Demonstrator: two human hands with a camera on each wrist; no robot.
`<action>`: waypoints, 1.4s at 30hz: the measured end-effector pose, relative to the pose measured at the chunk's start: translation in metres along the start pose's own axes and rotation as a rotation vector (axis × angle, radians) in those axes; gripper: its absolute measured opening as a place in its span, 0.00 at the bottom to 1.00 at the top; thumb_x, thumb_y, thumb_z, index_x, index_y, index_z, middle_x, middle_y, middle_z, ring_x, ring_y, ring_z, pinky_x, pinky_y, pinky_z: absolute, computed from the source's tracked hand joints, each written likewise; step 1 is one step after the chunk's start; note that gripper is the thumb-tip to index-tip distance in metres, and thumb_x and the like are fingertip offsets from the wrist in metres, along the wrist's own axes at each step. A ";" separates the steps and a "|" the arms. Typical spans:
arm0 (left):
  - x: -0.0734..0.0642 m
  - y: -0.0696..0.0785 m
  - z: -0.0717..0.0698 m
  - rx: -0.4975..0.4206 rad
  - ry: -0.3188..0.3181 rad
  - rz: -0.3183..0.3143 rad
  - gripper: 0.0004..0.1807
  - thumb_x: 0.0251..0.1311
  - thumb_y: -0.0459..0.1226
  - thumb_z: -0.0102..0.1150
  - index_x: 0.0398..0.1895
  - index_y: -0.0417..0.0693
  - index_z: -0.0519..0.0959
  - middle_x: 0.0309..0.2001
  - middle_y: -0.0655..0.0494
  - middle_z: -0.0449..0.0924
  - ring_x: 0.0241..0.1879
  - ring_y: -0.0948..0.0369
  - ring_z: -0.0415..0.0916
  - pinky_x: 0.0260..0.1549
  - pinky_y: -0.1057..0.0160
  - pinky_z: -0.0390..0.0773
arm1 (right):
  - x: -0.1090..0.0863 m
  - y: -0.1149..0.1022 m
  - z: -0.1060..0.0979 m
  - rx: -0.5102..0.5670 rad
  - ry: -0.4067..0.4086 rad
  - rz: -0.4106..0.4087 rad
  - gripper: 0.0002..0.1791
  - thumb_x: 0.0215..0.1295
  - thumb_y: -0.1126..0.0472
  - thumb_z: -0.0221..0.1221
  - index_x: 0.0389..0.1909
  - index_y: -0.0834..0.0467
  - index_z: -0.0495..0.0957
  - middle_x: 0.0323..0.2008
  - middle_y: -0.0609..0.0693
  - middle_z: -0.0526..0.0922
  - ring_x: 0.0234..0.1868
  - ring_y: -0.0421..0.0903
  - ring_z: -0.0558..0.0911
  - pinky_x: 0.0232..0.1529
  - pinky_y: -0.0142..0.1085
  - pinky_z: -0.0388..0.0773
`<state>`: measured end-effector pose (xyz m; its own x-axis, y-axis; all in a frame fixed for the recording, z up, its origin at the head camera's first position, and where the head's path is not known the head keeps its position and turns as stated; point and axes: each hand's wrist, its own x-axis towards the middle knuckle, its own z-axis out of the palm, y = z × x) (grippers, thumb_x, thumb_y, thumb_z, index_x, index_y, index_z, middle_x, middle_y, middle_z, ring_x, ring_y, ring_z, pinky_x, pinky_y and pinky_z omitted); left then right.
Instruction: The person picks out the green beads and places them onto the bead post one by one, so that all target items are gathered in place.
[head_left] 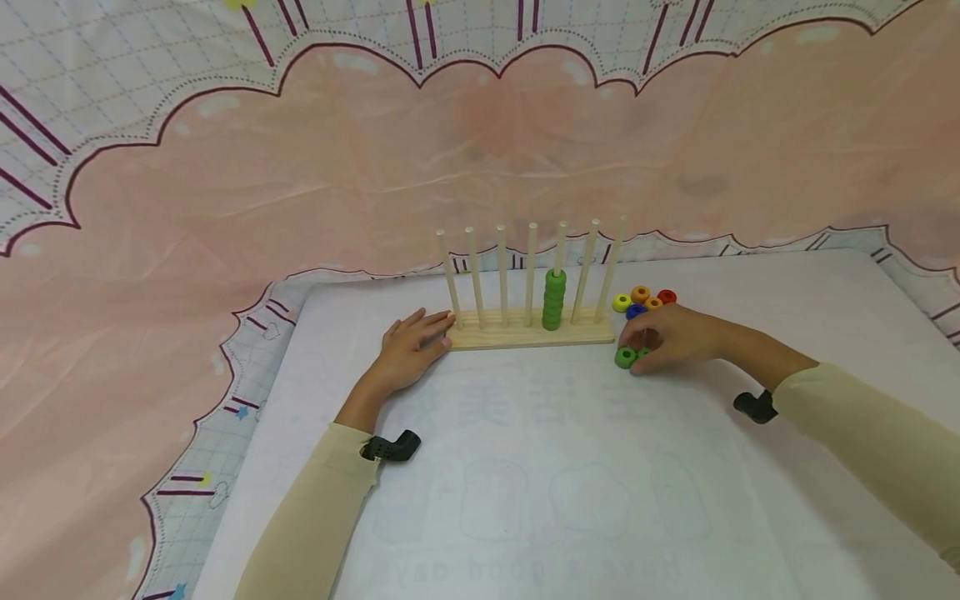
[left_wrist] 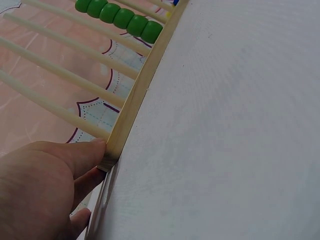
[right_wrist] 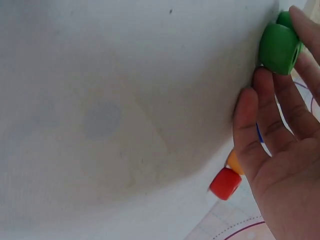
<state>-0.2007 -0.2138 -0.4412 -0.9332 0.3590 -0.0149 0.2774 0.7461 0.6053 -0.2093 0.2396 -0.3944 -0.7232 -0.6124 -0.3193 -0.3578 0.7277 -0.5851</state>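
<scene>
A wooden bead rack (head_left: 495, 335) with several upright pegs stands on the white sheet. On one peg right of its middle sits a stack of green beads (head_left: 553, 300), also visible in the left wrist view as green beads (left_wrist: 120, 18). My left hand (head_left: 411, 350) holds the rack's left end, with the thumb (left_wrist: 90, 155) against the base. Right of the rack, my right hand (head_left: 671, 337) pinches a green bead (right_wrist: 280, 49) between thumb and fingers. A second green bead (head_left: 626, 357) lies right beside it, partly hidden in the right wrist view.
Behind my right hand lie loose beads: a yellow bead (head_left: 622, 302), a blue bead (head_left: 636, 311), a red bead (head_left: 667, 297) and an orange bead (head_left: 640, 294) among them. A peach patterned cloth (head_left: 450, 167) surrounds the white sheet (head_left: 540, 450).
</scene>
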 end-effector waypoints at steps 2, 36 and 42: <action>0.000 0.001 0.000 -0.004 0.000 0.002 0.28 0.77 0.48 0.51 0.77 0.55 0.67 0.78 0.55 0.63 0.82 0.47 0.43 0.77 0.36 0.31 | 0.000 -0.001 0.000 -0.004 0.005 -0.019 0.19 0.59 0.48 0.73 0.50 0.48 0.84 0.41 0.41 0.85 0.45 0.42 0.80 0.49 0.32 0.81; 0.000 -0.001 0.001 0.003 -0.013 -0.012 0.27 0.78 0.48 0.49 0.77 0.56 0.66 0.79 0.57 0.61 0.83 0.49 0.41 0.77 0.37 0.30 | -0.032 -0.051 -0.073 -0.163 0.202 -0.006 0.15 0.61 0.45 0.72 0.46 0.43 0.86 0.40 0.39 0.86 0.44 0.41 0.80 0.45 0.37 0.80; 0.001 -0.001 0.001 0.001 -0.010 -0.015 0.27 0.78 0.49 0.48 0.77 0.57 0.66 0.79 0.57 0.61 0.83 0.50 0.41 0.77 0.38 0.30 | -0.036 -0.072 -0.095 -0.220 0.257 -0.027 0.15 0.62 0.46 0.72 0.47 0.45 0.86 0.39 0.40 0.86 0.44 0.42 0.80 0.44 0.33 0.81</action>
<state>-0.2020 -0.2135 -0.4430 -0.9350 0.3532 -0.0316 0.2636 0.7519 0.6042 -0.2136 0.2382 -0.2698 -0.8271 -0.5547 -0.0907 -0.4776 0.7787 -0.4068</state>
